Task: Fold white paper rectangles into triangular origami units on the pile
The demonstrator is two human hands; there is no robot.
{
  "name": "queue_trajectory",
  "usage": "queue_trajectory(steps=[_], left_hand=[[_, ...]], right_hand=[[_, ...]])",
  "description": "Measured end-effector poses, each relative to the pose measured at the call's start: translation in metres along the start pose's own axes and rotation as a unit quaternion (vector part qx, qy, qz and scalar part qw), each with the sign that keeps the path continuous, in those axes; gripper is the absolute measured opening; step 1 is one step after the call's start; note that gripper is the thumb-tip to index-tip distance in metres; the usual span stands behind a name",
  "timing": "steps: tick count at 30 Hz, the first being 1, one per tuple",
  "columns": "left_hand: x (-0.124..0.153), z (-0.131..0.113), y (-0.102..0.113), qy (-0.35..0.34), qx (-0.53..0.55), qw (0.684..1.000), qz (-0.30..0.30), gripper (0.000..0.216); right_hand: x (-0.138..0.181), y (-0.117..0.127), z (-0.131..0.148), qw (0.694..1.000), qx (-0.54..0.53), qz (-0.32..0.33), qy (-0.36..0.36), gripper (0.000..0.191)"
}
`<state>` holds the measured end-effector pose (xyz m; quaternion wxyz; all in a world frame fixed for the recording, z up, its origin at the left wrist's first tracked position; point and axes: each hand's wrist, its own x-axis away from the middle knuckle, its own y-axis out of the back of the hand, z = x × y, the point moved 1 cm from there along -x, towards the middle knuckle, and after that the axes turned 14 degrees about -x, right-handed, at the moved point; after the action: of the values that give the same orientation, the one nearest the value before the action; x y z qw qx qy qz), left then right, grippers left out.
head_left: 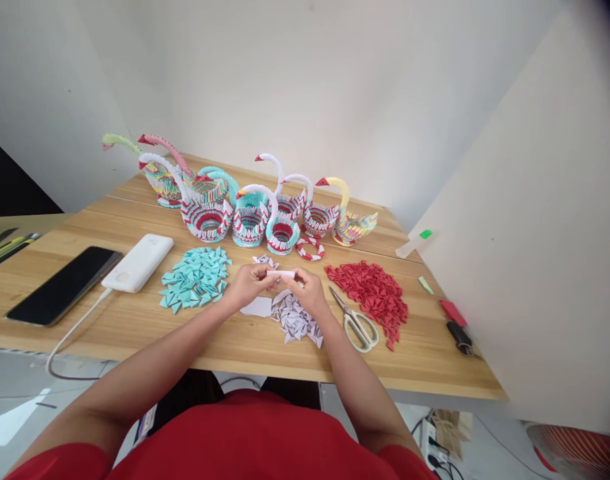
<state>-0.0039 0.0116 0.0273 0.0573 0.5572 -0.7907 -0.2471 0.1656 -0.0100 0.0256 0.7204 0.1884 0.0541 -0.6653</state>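
Between my two hands, above the middle of the table, is a narrow folded strip of white paper [281, 273]. My left hand [249, 284] pinches its left end, and my right hand [306, 289] pinches the right end. Below them lies a pile of folded white paper triangles [295, 319], with a stack of flat white paper [257, 307] to its left. A few more white folded pieces [265, 261] rest just beyond my fingers. Turquoise paper triangles [197, 277] are heaped to the left, red paper triangles [369, 293] to the right.
Several folded-paper swans [208, 217] stand along the back, with a red and white paper ring [310, 249] before them. Scissors [357, 323] lie right of my hands. A phone [62, 287] and a cabled white power bank [139, 263] lie left; a black utility knife [459, 338] sits near the right edge.
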Motion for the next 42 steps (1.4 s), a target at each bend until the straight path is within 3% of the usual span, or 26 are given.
queue_trajectory(steps=[12,28,33,42], left_hand=[[-0.005,0.018,-0.009,0.028,0.092,0.994,0.051,0.03],[-0.005,0.011,-0.002,0.029,0.114,0.993,0.018,0.027],[-0.004,0.005,0.004,0.053,0.167,0.984,-0.015,0.024],[-0.006,0.011,0.001,0.064,0.298,0.952,-0.021,0.026]], right_hand=[[0.001,0.001,0.006,1.0,0.012,-0.021,0.004,0.018],[0.001,0.002,0.001,0.999,0.016,-0.035,0.008,0.021],[0.001,0.002,0.003,0.999,0.005,-0.052,0.001,0.024],[0.001,0.001,0.002,0.999,0.001,-0.051,-0.004,0.023]])
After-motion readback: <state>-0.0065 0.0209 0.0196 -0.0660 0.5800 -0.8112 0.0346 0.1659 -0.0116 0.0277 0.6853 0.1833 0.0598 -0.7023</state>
